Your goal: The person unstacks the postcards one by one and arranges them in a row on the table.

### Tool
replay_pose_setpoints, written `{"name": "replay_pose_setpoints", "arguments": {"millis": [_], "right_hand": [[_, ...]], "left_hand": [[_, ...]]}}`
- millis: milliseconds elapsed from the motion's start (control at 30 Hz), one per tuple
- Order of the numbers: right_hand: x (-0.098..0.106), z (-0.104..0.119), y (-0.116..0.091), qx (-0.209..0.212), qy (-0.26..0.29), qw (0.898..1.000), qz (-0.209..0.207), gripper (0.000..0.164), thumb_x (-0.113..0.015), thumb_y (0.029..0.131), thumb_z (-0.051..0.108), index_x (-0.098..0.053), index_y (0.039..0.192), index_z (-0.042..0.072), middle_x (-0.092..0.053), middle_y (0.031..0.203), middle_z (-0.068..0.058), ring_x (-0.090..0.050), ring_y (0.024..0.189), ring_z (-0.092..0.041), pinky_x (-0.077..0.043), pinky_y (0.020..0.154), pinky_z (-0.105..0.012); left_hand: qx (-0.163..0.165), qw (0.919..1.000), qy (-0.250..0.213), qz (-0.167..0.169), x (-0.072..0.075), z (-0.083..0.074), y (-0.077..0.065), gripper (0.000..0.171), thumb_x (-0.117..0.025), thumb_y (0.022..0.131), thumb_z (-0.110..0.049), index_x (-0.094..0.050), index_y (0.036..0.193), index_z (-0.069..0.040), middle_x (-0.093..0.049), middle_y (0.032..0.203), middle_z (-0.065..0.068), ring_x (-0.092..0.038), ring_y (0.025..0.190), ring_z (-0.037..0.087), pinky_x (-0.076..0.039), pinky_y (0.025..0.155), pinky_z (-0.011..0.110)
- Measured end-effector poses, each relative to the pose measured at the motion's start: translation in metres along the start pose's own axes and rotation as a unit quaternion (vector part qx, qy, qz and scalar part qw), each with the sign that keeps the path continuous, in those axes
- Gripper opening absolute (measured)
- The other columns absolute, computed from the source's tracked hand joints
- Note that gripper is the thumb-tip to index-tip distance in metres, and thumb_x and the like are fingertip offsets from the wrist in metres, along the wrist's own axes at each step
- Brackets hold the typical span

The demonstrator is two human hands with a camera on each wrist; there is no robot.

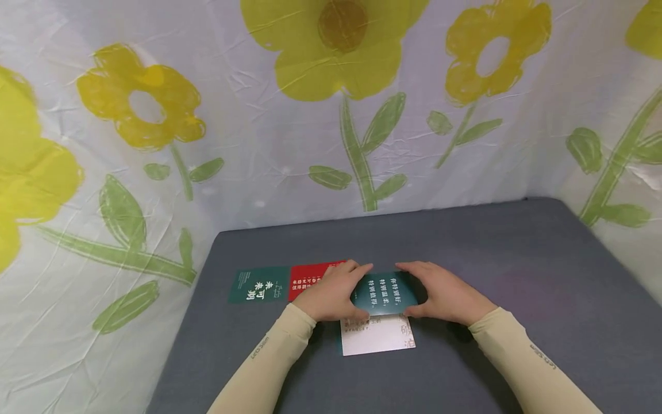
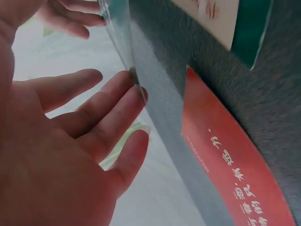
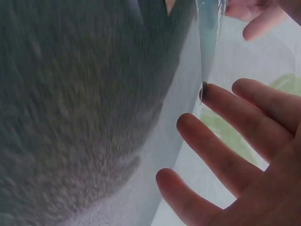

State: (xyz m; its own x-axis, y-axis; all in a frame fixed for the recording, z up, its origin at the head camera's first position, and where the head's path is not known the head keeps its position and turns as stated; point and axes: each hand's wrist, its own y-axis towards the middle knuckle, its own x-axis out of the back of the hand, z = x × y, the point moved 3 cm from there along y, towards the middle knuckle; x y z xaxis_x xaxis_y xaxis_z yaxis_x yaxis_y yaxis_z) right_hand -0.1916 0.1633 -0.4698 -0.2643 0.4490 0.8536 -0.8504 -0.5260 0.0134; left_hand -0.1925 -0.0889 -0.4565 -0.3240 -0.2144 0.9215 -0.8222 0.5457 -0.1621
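Observation:
A glossy teal card (image 1: 385, 294) with white writing is held by its two sides, raised over the table between both hands. My left hand (image 1: 335, 293) grips its left side, thumb at the near corner and fingers at the far one. On the opposite side my right hand (image 1: 449, 292) grips it the same way. Partly covered beneath it lies a cream card (image 1: 378, 340) with a teal edge showing under it. In the left wrist view, a red card (image 2: 230, 169) lies beyond the left fingers (image 2: 120, 110). The right wrist view shows the right fingertips (image 3: 186, 122) spread.
Left of the hands, another teal card (image 1: 257, 287) with white writing lies flat beside the red card, which the left hand partly hides. A dark grey cloth (image 1: 496, 247) covers the table. White fabric with yellow flowers (image 1: 289, 155) hangs behind and beside it.

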Motion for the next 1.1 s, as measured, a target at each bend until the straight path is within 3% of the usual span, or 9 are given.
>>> {"name": "replay_pose_setpoints", "arguments": {"millis": [300, 467, 700, 1100], "right_hand": [[0.009, -0.016, 0.026, -0.025, 0.005, 1.0, 0.007, 0.095, -0.095, 0.083, 0.036, -0.049, 0.161, 0.009, -0.057, 0.16, -0.015, -0.058, 0.143, -0.036, -0.052, 0.114, -0.058], [0.007, -0.022, 0.037, -0.04, 0.001, 0.999, 0.013, 0.096, -0.094, 0.083, 0.038, -0.048, 0.163, 0.011, -0.055, 0.162, -0.016, -0.055, 0.147, -0.037, -0.049, 0.117, -0.059], [0.001, -0.024, 0.045, -0.042, -0.016, 0.999, 0.016, 0.096, -0.094, 0.083, 0.043, -0.05, 0.162, 0.012, -0.057, 0.16, -0.014, -0.055, 0.146, -0.037, -0.049, 0.117, -0.059], [0.0, -0.025, 0.046, -0.048, -0.036, 0.998, 0.02, 0.093, -0.095, 0.082, 0.044, -0.053, 0.159, 0.011, -0.061, 0.156, -0.013, -0.059, 0.139, -0.034, -0.052, 0.114, -0.057]], "left_hand": [[0.001, 1.0, -0.008, 0.003, 0.015, 0.01, 0.033, 0.102, -0.091, 0.083, -0.043, -0.041, 0.168, -0.016, -0.055, 0.155, 0.007, -0.053, 0.139, 0.023, -0.04, 0.123, 0.05], [0.008, 0.9998, -0.013, 0.01, 0.016, 0.015, 0.046, 0.102, -0.092, 0.083, -0.042, -0.042, 0.167, -0.016, -0.056, 0.157, 0.007, -0.053, 0.141, 0.025, -0.038, 0.124, 0.05], [0.023, 0.9995, -0.011, 0.017, 0.01, 0.024, 0.049, 0.101, -0.092, 0.084, -0.042, -0.041, 0.168, -0.018, -0.055, 0.157, 0.006, -0.053, 0.141, 0.023, -0.036, 0.121, 0.05], [0.041, 0.9987, -0.004, 0.029, 0.005, 0.022, 0.052, 0.102, -0.091, 0.086, -0.042, -0.038, 0.169, -0.021, -0.052, 0.16, 0.005, -0.05, 0.145, 0.026, -0.034, 0.123, 0.053]]}}
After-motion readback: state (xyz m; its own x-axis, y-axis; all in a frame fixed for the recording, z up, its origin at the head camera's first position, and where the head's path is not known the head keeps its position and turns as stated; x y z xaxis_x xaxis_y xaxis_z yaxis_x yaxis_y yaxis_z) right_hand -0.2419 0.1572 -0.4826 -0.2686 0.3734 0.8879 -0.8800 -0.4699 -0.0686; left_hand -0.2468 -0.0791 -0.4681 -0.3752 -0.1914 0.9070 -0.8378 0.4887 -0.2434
